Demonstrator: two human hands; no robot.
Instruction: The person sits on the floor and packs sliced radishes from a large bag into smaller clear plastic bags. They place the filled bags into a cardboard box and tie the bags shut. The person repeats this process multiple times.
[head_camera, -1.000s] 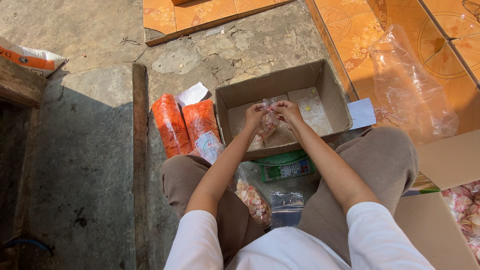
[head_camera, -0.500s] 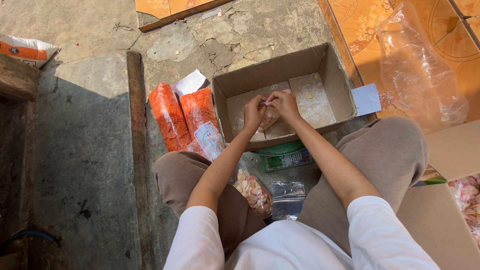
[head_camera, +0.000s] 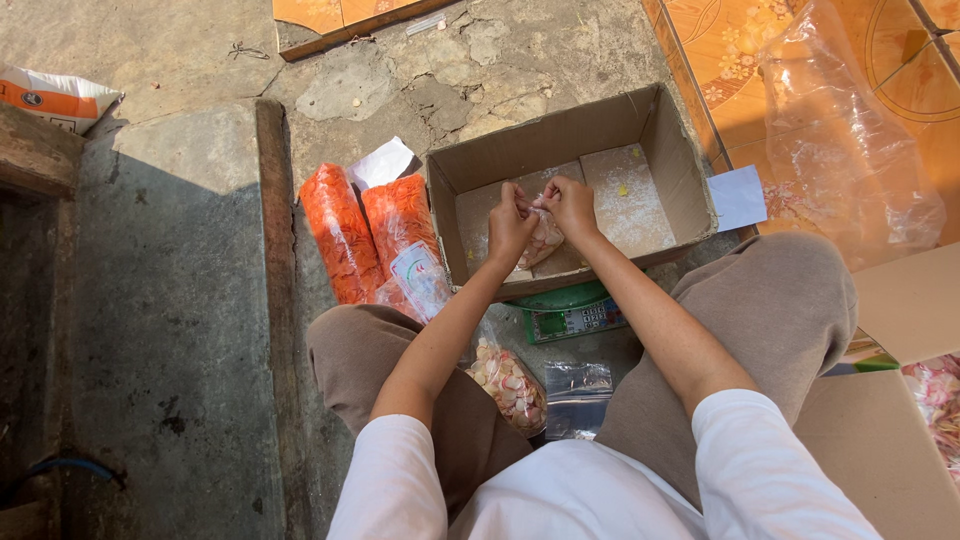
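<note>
Both my hands are over the open cardboard box now, pinching the top of a small clear bag of pale chips. My left hand is closed on the left side of the bag's neck, my right hand closed on the right side, knuckles almost touching. The bag hangs just above the box floor, near the front wall; whether it touches the cardboard I cannot tell.

Compared with a second ago, the hands have drawn closer together: back then they were a little apart with the bag spread between them, half a second ago they came tight, and they stay tight now. The box has not shifted; only my view of it has moved a bit.

Around me: I'm sitting on rough, cracked concrete ground, half in shadow on my left, sunlit ahead. Two long orange packs of chips lie side by side just left of the box. A green scale sits under the box's near edge, between my knees. Another clear bag of pale chips lies against my left thigh, with empty clear bags beside it. To the right are orange patterned tiles with a big crumpled plastic sheet on them, and a white slip of paper beside the box.
</note>
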